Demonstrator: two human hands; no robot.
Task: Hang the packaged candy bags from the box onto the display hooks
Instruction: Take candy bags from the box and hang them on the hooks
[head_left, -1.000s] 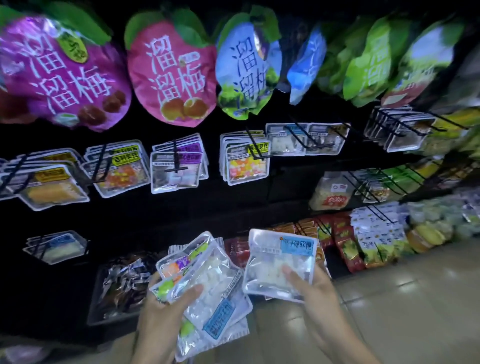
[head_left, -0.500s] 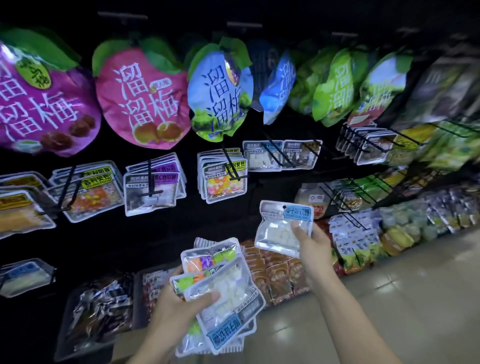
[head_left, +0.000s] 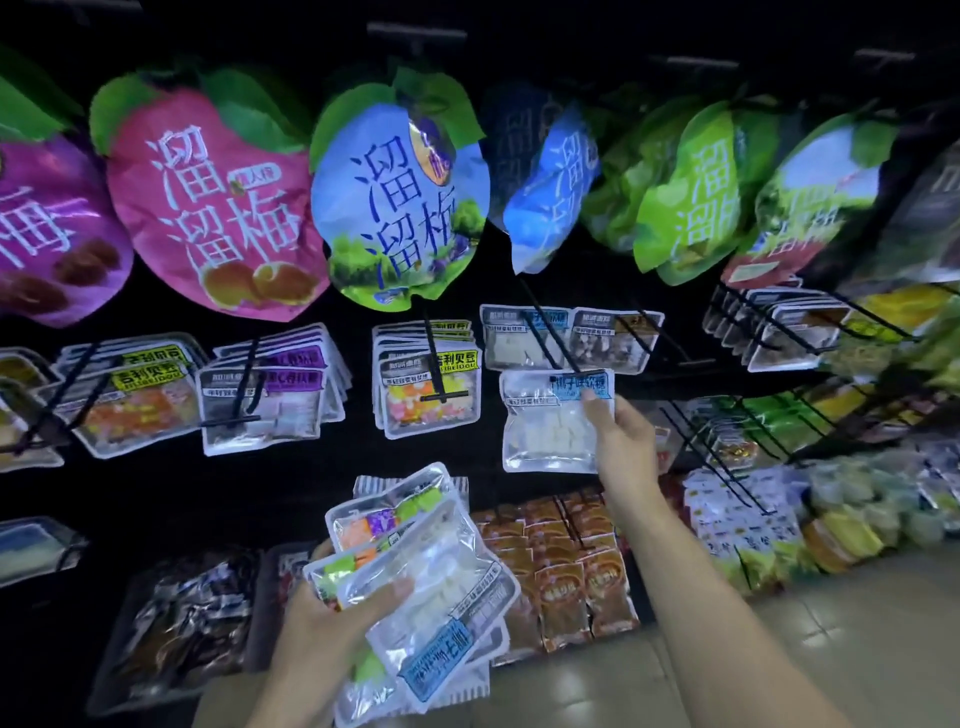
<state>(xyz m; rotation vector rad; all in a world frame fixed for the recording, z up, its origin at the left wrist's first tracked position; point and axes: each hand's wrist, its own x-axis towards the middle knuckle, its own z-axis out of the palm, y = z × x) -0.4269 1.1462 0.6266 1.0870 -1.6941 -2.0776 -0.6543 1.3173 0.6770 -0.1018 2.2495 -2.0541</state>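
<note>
My right hand (head_left: 621, 441) pinches the white candy bag (head_left: 553, 421) by its top corner, lifting its hang hole toward the hook (head_left: 548, 332) holding matching bags, while my left hand (head_left: 332, 623) clamps the spare stack (head_left: 415, 566) low, ready.

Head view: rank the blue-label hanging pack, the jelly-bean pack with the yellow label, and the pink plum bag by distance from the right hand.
1. Blue-label hanging pack, just above the right hand.
2. Jelly-bean pack, to its left.
3. Pink plum bag, upper left.

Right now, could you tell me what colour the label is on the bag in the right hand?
Light blue, on the candy bag, seen in the head view.
</note>
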